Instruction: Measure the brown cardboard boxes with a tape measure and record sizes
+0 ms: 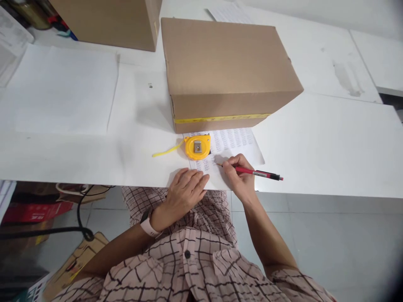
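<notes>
My right hand (239,176) grips a red pen (258,173), its tip resting on a printed sheet (233,142) of small rows of text at the table's near edge. My left hand (185,189) lies flat with fingers stretched out on the sheet's lower left corner. A pale watch sits on that wrist. Just beyond my left hand lies a yellow tape measure (197,147) with a short length of yellow tape pulled out to the left. Behind it stands a closed cardboard box (220,71) with a yellow strip along its front face.
A second cardboard box (110,21) stands at the back left. A large white sheet (59,88) lies on the white table (330,147) at the left. Under the table's edge at the lower left are black cables (80,222), cartons and a red box.
</notes>
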The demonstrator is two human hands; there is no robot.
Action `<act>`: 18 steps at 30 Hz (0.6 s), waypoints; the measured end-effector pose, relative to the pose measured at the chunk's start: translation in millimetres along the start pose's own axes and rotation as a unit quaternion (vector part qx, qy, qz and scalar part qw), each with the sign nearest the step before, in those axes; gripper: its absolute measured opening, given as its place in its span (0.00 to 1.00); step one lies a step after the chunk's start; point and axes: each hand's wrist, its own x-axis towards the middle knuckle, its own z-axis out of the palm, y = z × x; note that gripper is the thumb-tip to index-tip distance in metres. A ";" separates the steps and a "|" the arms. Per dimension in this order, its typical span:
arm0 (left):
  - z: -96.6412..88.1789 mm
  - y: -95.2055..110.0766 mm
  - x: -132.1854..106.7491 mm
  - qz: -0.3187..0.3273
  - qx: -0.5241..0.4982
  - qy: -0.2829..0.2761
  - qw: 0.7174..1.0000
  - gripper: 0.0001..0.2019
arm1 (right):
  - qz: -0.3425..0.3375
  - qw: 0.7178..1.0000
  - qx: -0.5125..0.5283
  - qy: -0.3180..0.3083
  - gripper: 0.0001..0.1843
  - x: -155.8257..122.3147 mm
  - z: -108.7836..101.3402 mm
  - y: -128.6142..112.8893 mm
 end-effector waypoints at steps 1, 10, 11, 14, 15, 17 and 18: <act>0.1 0.8 1.0 0.001 0.008 0.002 1.000 0.19 | 0.001 1.000 -0.001 0.018 0.14 1.3 -1.7 0.5; -1.8 10.5 16.0 0.000 0.076 -0.028 0.997 0.18 | 0.009 0.981 0.016 0.194 0.11 17.3 -34.7 12.6; -1.7 11.3 18.0 -0.006 0.072 -0.042 0.996 0.19 | 0.008 0.980 0.016 0.199 0.11 18.1 -37.2 12.9; -2.0 12.9 23.8 -0.011 0.068 -0.076 0.995 0.22 | 0.006 0.979 0.010 0.202 0.11 19.0 -40.8 12.6; -2.3 12.9 25.4 -0.009 0.070 -0.078 0.994 0.23 | 0.004 0.980 0.008 0.200 0.11 18.8 -40.8 12.4; -3.0 12.3 27.6 -0.002 0.076 -0.074 0.994 0.24 | -0.001 0.981 0.010 0.196 0.11 17.4 -38.4 11.9; -3.3 11.7 28.1 0.004 0.080 -0.067 0.995 0.23 | -0.003 0.982 0.017 0.190 0.11 16.1 -35.7 11.7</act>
